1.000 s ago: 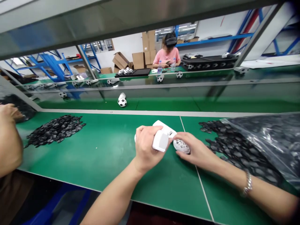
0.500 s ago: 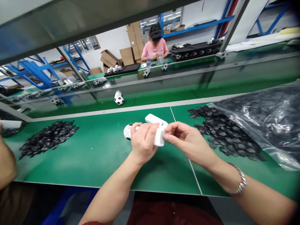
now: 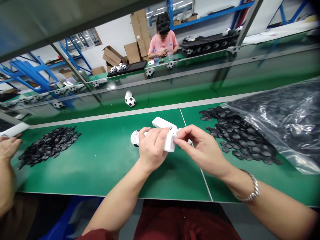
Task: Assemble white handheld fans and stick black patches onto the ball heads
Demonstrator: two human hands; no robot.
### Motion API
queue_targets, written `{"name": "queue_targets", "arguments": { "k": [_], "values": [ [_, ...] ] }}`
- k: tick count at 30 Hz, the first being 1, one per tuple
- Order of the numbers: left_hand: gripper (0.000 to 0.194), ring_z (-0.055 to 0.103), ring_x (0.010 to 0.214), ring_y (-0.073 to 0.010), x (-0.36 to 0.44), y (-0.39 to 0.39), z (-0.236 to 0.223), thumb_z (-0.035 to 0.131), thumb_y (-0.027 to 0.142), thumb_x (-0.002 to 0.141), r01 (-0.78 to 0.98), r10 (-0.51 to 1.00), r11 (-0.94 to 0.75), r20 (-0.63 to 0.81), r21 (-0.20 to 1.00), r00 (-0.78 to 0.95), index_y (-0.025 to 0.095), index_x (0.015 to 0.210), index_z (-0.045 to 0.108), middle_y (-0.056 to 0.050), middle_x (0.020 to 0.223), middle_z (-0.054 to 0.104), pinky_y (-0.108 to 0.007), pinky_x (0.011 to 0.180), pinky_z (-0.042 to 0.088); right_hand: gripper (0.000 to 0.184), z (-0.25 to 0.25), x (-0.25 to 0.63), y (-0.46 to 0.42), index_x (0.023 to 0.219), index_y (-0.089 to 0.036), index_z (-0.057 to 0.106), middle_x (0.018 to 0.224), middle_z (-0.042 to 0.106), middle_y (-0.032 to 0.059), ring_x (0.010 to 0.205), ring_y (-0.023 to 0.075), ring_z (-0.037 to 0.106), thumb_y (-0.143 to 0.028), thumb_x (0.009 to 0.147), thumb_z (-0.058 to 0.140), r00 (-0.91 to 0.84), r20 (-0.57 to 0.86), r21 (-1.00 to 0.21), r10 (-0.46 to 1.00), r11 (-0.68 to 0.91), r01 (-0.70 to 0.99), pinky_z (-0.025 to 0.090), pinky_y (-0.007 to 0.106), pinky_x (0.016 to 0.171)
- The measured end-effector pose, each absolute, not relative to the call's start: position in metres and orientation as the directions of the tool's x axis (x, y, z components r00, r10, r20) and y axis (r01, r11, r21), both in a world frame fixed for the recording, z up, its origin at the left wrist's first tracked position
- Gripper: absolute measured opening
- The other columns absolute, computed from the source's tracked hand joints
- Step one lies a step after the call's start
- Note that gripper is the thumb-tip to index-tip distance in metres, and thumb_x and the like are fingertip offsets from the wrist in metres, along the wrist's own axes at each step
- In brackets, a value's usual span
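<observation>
Clamping its fingers on the white piece (image 3: 169, 143), the left hand (image 3: 153, 150) is risking a slip if the right hand (image 3: 206, 151), fingers (image 3: 181, 134) nearly together at the piece's edge, is pressing unevenly.

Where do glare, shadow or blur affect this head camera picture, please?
Head view: bright glare streaks the plastic bag; a soft shadow darkens the green table below the left hand; the co-worker's hand at the left edge looks slightly blurred; the top right corner falls dark.
</observation>
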State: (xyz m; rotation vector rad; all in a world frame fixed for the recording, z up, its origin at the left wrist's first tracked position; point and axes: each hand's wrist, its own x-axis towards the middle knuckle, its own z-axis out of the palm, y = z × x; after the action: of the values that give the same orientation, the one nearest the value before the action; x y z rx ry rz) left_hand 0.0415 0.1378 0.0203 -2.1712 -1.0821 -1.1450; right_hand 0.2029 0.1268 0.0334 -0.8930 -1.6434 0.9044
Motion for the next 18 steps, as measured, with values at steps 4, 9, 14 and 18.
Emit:
{"name": "queue_targets", "arguments": {
  "k": [4,9,14,18],
  "values": [
    [0.023,0.064,0.075,-0.0191,0.044,0.134,0.023,0.055,0.019,0.079,0.784,0.444,-0.621,0.828,0.009,0.342,0.015,0.101,0.053,-0.005,0.083,0.069,-0.037,0.079,0.035,0.008,0.032,0.203,0.125,0.096,-0.022,0.053,0.086,0.056,0.0007,0.074,0.0135,0.053,-0.024,0.089,0.052,-0.259,0.499,-0.821,0.827,0.547,0.164,0.046,0.025,0.066],
    [0.020,0.063,0.075,-0.0191,0.040,0.136,0.024,0.055,0.021,0.079,0.812,0.463,-0.583,0.832,0.027,0.304,0.017,0.098,0.054,-0.005,0.084,0.068,-0.036,0.076,0.034,0.013,0.039,0.208,0.116,0.100,-0.024,0.053,0.085,0.055,0.0023,0.077,0.0165,0.054,-0.018,0.089,0.049,-0.289,0.665,-0.634,0.689,0.725,0.269,0.047,0.030,0.069],
    [0.024,0.061,0.075,-0.0192,0.020,0.148,0.028,0.064,0.028,0.075,0.887,0.569,-0.423,0.816,0.185,0.101,0.018,0.095,0.054,-0.005,0.086,0.067,-0.034,0.072,0.036,0.018,0.048,0.218,0.121,0.106,-0.025,0.054,0.082,0.054,0.0028,0.070,0.0161,0.054,-0.024,0.087,0.053,-0.057,0.596,-0.780,0.801,0.594,0.195,0.048,0.029,0.061],
    [0.026,0.061,0.078,-0.0173,0.024,0.140,0.036,0.067,0.026,0.074,0.736,0.616,-0.596,0.771,0.322,0.161,0.020,0.095,0.053,-0.003,0.089,0.066,-0.033,0.074,0.041,0.017,0.041,0.219,0.139,0.098,-0.022,0.058,0.079,0.054,0.0009,0.071,0.0140,0.054,-0.030,0.082,0.061,-0.011,0.364,-0.927,0.931,0.361,-0.100,0.047,0.025,0.061]
  ]
}}
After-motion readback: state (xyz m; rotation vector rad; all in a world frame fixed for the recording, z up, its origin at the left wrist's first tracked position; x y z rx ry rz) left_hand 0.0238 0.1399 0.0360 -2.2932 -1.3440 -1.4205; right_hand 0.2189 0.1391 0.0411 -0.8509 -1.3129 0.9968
